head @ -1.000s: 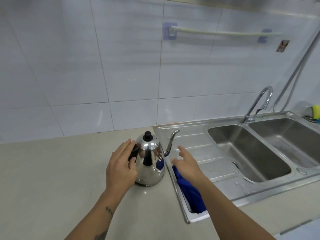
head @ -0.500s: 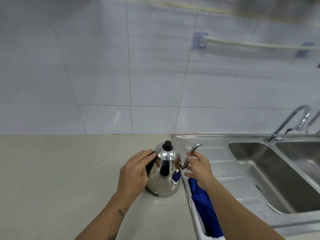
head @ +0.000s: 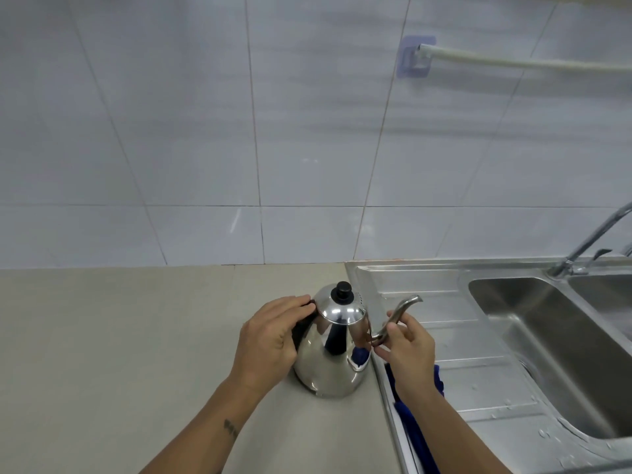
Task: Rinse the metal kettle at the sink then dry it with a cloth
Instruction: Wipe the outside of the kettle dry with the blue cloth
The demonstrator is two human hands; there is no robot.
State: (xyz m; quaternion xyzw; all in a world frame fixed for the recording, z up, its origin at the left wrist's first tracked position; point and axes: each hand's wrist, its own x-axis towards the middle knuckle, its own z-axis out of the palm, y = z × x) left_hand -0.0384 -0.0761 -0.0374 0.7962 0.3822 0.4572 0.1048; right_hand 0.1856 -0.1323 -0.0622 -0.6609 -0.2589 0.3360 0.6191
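We read no brand, label or writing on anything here; a small dark mark on the left forearm is too small to make out. The kettle (head: 331,347) is polished metal, pear-shaped with a domed lid (head: 341,306), a black knob (head: 343,291) on top, a black handle on its left side and a thin curved spout (head: 398,316) running up to the right; its body mirrors the handle and a patch of blue. It stands upright on the beige counter (head: 119,354), just left of the sink (head: 485,336) edge, near the middle of the view. Our left hand (head: 270,343) is wrapped around the black handle, fingers curled over it, gripping. Our right hand (head: 407,350) is closed on the lower bend of the spout, thumb and fingers pinching it. A blue cloth (head: 415,436) lies on the drainboard under the right forearm, partly hidden. The basin (head: 554,350) is to the right, with the tap (head: 588,244) at the far right edge. A rail (head: 519,61) hangs on the tiled wall (head: 239,131), far right. Against half a second ago, the right hand has gone from fingertips touching the spout to a full grip lower on it; the left hand stays on the handle, and the kettle has not moved from its spot on the counter.
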